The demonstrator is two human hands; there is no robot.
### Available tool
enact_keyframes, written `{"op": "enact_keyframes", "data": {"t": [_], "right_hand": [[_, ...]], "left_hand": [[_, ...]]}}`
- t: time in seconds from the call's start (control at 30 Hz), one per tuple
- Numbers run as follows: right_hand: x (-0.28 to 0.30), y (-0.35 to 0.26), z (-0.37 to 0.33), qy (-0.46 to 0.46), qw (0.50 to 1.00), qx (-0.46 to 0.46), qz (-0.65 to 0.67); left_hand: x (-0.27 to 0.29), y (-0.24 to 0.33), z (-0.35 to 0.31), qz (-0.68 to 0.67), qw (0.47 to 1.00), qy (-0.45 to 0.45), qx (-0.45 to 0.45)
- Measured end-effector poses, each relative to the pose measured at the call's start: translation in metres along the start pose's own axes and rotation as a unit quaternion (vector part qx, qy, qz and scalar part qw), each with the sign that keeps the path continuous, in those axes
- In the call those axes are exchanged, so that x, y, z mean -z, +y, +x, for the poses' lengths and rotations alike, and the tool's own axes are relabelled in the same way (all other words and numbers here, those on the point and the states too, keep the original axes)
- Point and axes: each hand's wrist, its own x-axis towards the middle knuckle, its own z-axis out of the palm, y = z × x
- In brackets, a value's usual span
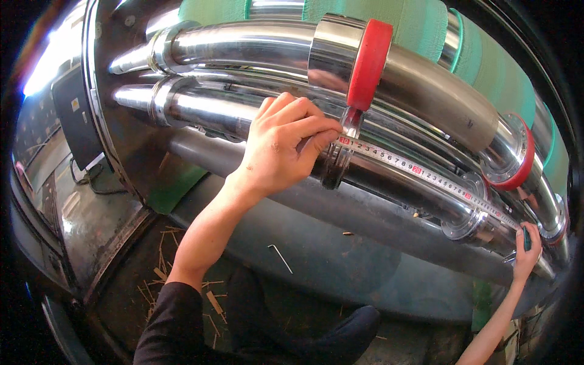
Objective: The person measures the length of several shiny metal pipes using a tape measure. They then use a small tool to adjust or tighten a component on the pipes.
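My left hand (277,143) pinches the end part of a pale steel tape measure (395,161) between thumb and fingers, close to a dark ring collar (334,168) on the lower metal roller (404,191). Taut and nearly straight, the tape runs rightward along that roller. At its far right end my right hand (528,250) is closed round the tape's dark green case (527,238), near the roller's stepped end. Above the tape lies a thicker upper roller (444,91) with a red-rimmed wheel (370,64). The very tip of the tape is hidden by my left fingers.
A hex key (280,259) lies on the dark metal surface (328,267) below the rollers. Thin wooden slivers (213,302) litter the floor at lower left. A steel side plate (112,103) bounds the left. Green-covered rolls (395,21) stand behind, and another red-rimmed wheel (526,155) sits right.
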Motion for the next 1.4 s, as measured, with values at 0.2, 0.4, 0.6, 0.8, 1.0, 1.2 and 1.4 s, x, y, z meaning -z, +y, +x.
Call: {"op": "enact_keyframes", "data": {"t": [0.2, 0.4, 0.6, 0.8, 1.0, 1.2, 1.4], "right_hand": [[-0.005, 0.0, -0.003, 0.02, 1.0, 0.019, -0.008], [-0.002, 0.002, -0.006, 0.032, 0.999, 0.029, -0.028], [-0.014, -0.026, -0.006, 0.077, 0.996, 0.006, -0.042], [-0.016, -0.043, -0.002, 0.117, 0.992, 0.04, 0.008], [-0.019, -0.041, -0.003, 0.137, 0.989, 0.046, 0.018], [-0.018, -0.042, -0.001, 0.14, 0.989, 0.047, 0.011], [-0.015, -0.039, -0.027, 0.086, 0.996, 0.016, 0.001]], "left_hand": [[0.001, -0.001, -0.001, -0.01, 1.0, 0.006, -0.001], [0.002, 0.001, -0.001, -0.015, 1.0, 0.004, 0.004], [-0.003, 0.007, 0.003, -0.006, 1.0, -0.02, 0.004], [0.0, 0.011, 0.0, -0.013, 0.998, -0.035, 0.049], [-0.002, 0.007, -0.004, -0.015, 0.998, -0.036, 0.056], [-0.001, 0.006, -0.003, -0.009, 0.998, -0.03, 0.054], [0.016, 0.016, -0.024, 0.022, 0.998, -0.039, 0.046]]}}
